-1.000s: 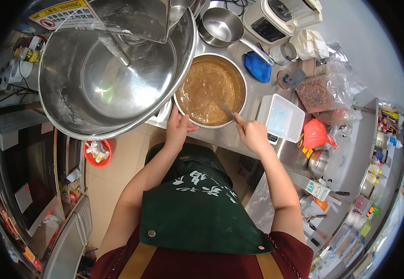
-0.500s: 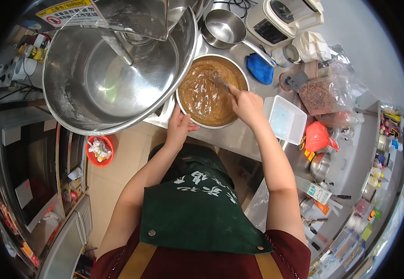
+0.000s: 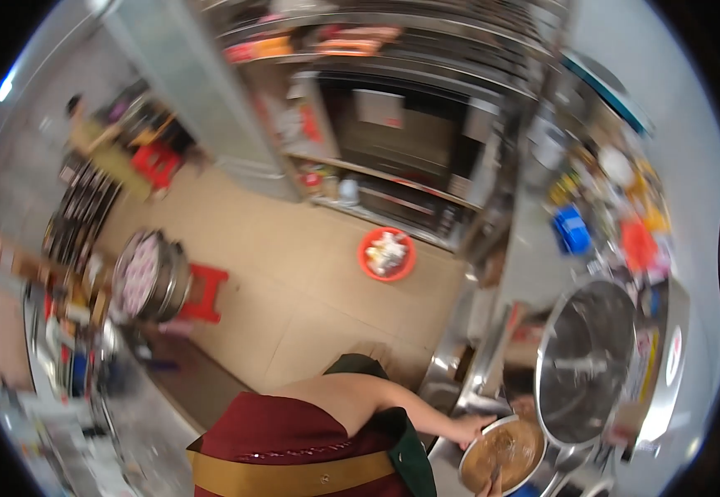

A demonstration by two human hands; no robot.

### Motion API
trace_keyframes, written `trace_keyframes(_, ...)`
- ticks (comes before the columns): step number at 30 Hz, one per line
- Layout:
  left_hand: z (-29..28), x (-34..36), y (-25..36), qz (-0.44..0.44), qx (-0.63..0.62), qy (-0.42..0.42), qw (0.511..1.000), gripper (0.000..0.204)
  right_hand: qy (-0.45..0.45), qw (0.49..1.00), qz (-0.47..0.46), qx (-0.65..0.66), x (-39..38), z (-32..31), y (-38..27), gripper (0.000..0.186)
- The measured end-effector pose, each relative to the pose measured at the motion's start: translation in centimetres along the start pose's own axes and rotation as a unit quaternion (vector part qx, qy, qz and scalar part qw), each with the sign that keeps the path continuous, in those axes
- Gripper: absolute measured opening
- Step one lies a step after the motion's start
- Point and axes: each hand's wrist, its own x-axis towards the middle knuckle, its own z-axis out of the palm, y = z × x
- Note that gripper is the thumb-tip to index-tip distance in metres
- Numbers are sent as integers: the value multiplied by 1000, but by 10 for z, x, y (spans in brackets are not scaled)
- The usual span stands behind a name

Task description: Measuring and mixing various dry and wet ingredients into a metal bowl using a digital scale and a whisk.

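A round metal bowl (image 3: 462,469) of brown, wet-looking mixture (image 3: 524,439) stands at the lower right, beside the large steel mixer bowl (image 3: 587,364). My left hand (image 3: 469,428) is closed on its rim, on the side toward the floor. At the lower edge of the picture, my right hand (image 3: 491,487) shows only in part. It grips a whisk (image 3: 502,460) that dips into the mixture. Motion blur softens the whisk and the fingers.
A red bin (image 3: 365,263) with white paper in it stands on the tiled floor, before a dark oven (image 3: 401,132). At left are a red stool (image 3: 207,294) and a round pot (image 3: 167,286) with pink pieces. Another person (image 3: 107,153) is far left. A blue object (image 3: 573,229) lies on the counter.
The view has swung left, so the bowl and my hands now appear at the lower right. Both hands stay at the bowl, the right one still with the whisk.
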Motion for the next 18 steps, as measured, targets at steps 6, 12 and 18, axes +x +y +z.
trace_keyframes(6,3,-6,-9,44,28,59,997,64,58,993,-35,-100,27,1,37,33)
trace_keyframes(12,12,-3,-8,63,15,75,995,60,41,966,-69,-244,78,66,153,40)
trace_keyframes(18,18,-2,-10,121,-10,73,990,54,66,961,-243,-109,19,46,82,34)
